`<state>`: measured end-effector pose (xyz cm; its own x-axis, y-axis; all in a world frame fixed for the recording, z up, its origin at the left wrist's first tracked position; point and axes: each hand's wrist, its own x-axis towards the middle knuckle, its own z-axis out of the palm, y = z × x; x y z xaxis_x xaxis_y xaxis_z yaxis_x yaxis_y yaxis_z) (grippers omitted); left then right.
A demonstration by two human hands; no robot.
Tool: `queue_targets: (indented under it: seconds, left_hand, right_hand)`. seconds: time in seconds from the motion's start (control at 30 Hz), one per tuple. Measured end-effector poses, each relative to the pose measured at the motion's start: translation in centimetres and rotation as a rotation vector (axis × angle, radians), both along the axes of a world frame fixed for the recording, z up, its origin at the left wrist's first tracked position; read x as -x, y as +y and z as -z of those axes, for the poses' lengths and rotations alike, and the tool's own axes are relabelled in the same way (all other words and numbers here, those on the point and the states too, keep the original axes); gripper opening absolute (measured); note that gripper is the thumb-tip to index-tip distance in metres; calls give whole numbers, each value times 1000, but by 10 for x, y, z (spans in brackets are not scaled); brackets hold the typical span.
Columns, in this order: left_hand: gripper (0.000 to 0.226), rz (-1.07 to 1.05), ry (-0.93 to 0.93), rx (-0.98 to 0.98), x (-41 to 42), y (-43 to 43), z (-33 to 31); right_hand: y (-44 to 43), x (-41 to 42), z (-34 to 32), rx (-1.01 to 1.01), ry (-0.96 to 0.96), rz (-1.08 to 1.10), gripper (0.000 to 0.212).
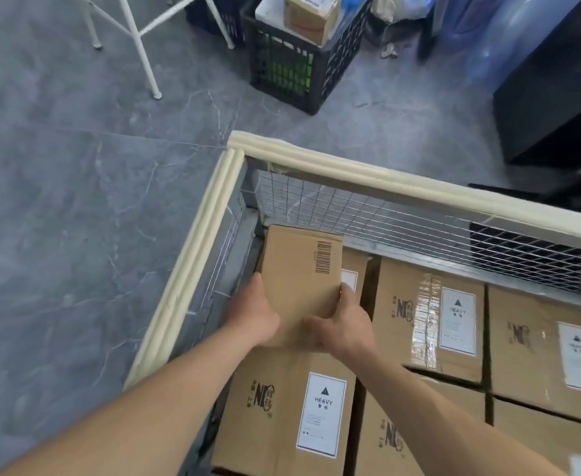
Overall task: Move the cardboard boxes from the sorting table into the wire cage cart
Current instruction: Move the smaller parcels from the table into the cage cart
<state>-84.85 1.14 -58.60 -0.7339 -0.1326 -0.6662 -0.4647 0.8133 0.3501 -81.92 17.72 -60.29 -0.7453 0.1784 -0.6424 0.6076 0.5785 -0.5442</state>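
A plain cardboard box with a barcode (299, 280) is inside the wire cage cart (368, 182), in its far left corner, on top of other boxes. My left hand (253, 312) grips its near left edge. My right hand (345, 326) grips its near right corner, thumb across the top. Several brown boxes with white "HEAVY" labels (429, 317) fill the cart floor beneath and to the right.
The cart's rim is padded with cream foam, with wire mesh (419, 228) below it. On the grey floor beyond stand a black plastic crate (295, 67) carrying a small box, white table legs (138, 39), and a black cabinet (556, 91) at right.
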Motion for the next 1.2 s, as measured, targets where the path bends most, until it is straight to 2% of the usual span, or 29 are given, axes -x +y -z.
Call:
queue_targets:
  seconds: [0.13, 0.27, 0.33, 0.43, 0.6, 0.7, 0.8, 0.9, 1.03, 1.2]
  left_hand:
    - [52, -59, -4, 25, 5, 4, 16]
    - [67, -79, 5, 27, 7, 6, 13]
    - [65, -61, 22, 23, 6, 6, 9]
    - [57, -1, 40, 15, 4, 6, 0]
    - [56, 192, 79, 39, -3, 9, -34]
    - [72, 347, 130, 87, -6, 11, -67]
    - [77, 488, 178, 110, -9, 20, -112]
    - [76, 626, 260, 101, -14, 35, -166]
    - [69, 797, 386, 70, -23, 63, -245]
    - [61, 1000, 590, -5, -40, 125, -348]
  right_hand:
    - [-8, 4, 20, 18, 6, -2, 67]
    - [-10, 6, 27, 16, 3, -35, 64]
    - [-10, 5, 25, 22, -8, -54, 63]
    - [-7, 2, 15, 2, -13, -96, 56]
    - [0, -3, -21, -100, 26, -184, 61]
    - [9, -6, -60, -176, 57, -243, 60]
    - [25, -14, -109, -255, 104, -272, 55]
    - [44, -29, -167, -333, 137, -245, 62]
    - [73, -63, -253, -430, 220, -149, 61]
    - [113, -113, -356, -587, 293, 6, 68]
